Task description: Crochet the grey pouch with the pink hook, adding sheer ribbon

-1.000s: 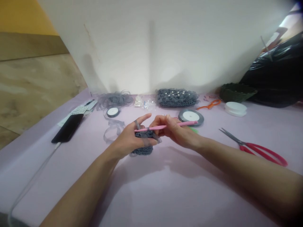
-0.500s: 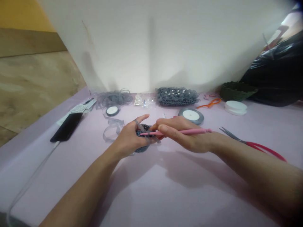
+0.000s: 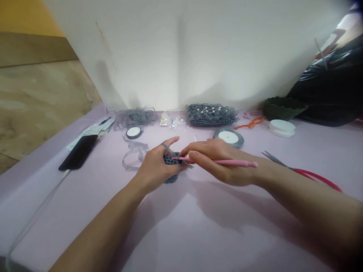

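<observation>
My left hand (image 3: 155, 164) is closed round a small grey crocheted piece (image 3: 171, 178), and grey ribbon (image 3: 168, 149) passes over its raised index finger. Between the thumb and fingers of my right hand (image 3: 217, 158) is a pink crochet hook (image 3: 235, 163). The hook's tip lies at the top of the crocheted piece, where ribbon crosses it. My right fingertips touch or nearly touch the piece; their exact contact is hidden. Loose ribbon (image 3: 129, 160) curls on the table left of my left hand.
Behind are a ribbon heap (image 3: 136, 116), pearl beads (image 3: 164, 119), a beaded grey crocheted item (image 3: 211, 115) and a ribbon spool (image 3: 229, 138). Scissors (image 3: 314, 175), white spools (image 3: 282, 128) and a dark green basket (image 3: 283, 108) are right. A phone (image 3: 78, 153) with a cable is left.
The hook has shifted slightly right, its handle end lower, and its tip has drawn back a little along the piece. My left hand keeps its hold. The whole view has moved slightly.
</observation>
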The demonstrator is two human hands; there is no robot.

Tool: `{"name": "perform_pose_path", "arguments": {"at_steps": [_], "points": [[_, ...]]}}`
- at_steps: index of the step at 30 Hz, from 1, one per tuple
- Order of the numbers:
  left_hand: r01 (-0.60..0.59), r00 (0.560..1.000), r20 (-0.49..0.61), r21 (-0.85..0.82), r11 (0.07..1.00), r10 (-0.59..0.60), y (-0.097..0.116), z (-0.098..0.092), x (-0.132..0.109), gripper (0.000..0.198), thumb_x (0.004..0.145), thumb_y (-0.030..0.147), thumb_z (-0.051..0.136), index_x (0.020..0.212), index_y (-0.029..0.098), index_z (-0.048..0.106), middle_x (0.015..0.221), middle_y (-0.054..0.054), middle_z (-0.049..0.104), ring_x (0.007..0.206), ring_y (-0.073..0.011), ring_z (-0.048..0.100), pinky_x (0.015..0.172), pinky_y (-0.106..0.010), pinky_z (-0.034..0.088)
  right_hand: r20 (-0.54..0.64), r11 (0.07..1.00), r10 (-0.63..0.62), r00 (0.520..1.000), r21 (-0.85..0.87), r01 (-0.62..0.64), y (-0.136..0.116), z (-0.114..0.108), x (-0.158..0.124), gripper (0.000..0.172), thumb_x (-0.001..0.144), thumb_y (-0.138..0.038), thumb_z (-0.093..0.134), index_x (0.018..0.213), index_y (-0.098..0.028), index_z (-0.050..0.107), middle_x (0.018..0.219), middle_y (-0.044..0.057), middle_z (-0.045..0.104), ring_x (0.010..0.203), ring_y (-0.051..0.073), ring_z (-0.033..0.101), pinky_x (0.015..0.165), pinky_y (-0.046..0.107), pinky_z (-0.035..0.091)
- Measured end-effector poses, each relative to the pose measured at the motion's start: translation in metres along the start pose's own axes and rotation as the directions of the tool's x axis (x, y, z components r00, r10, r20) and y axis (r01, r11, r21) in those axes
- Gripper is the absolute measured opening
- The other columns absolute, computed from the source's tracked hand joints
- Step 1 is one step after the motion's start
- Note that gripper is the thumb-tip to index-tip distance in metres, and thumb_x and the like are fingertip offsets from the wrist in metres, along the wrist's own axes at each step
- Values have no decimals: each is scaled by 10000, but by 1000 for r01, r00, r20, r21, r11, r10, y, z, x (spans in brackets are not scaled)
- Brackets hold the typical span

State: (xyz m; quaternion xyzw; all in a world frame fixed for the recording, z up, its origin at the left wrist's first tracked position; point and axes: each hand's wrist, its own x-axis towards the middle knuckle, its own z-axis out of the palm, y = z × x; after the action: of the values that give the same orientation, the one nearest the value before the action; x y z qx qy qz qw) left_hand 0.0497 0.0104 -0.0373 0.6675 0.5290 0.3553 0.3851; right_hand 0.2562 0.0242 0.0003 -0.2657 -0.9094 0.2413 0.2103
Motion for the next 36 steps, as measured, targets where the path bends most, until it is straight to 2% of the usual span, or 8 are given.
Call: {"name": "perform_pose_path", "arguments": {"at_steps": [6,12,15,18,23,28,33,36], "points": [[-30,999,-31,89,996,32,4,5,-3,655,722,269,709,1356,264,542,834,-1,694,733,-181,622,668,-280,465,-9,988,-64,998,-139,62,-3,9,0,311,1016,-293,280,853,-174,517,701,9,514,565,119,435,572,285,356],[30,986,-168,155,987,-3,6,7,-3,715,697,205,673,1390,268,506,766,27,650,720,-172,586,697,-288,445,-85,899,-77,993,-437,32,2,36,3,247,993,-287,346,856,-165,511,874,84,595,623,148,540,494,268,400],[35,972,-234,120,992,-6,5,6,-2,679,695,215,677,1358,262,541,790,13,644,759,-188,586,757,-316,446,-166,915,-165,972,-394,88,7,46,6,214,1005,-284,336,966,-167,510,1073,142,620,885,220,628,682,347,536],[25,968,-252,85,996,-3,5,6,-2,667,684,195,675,1338,258,561,769,11,632,768,-197,592,778,-325,443,-205,939,-201,958,-320,128,8,49,8,146,993,-239,362,1005,-170,490,1138,164,606,1034,253,608,841,437,543],[9,976,-217,139,990,21,8,6,-3,688,696,182,657,1367,267,529,757,21,650,734,-189,601,722,-298,443,-200,972,-133,971,-219,88,4,41,6,156,976,-203,339,912,-181,479,1061,143,613,832,191,615,705,352,542],[-12,977,-202,278,961,71,6,10,-4,679,757,250,637,1416,256,472,717,18,658,763,-215,626,743,-315,441,-160,963,-95,982,-265,50,3,35,3,148,931,-168,347,893,-164,491,981,119,617,627,129,528,566,276,466],[-32,976,-190,355,934,105,5,15,-6,680,778,236,595,1440,282,446,728,5,644,800,-241,623,779,-339,435,-160,942,-69,985,-337,11,9,48,5,103,924,-182,399,900,-166,499,977,125,618,763,190,583,664,331,508],[3,975,-211,320,947,68,8,17,-8,738,754,166,569,1461,298,406,783,10,657,766,-212,606,755,-324,436,-210,920,-119,971,-390,29,16,58,9,218,994,-254,330,864,-168,483,910,129,617,808,222,581,729,384,514]]}}
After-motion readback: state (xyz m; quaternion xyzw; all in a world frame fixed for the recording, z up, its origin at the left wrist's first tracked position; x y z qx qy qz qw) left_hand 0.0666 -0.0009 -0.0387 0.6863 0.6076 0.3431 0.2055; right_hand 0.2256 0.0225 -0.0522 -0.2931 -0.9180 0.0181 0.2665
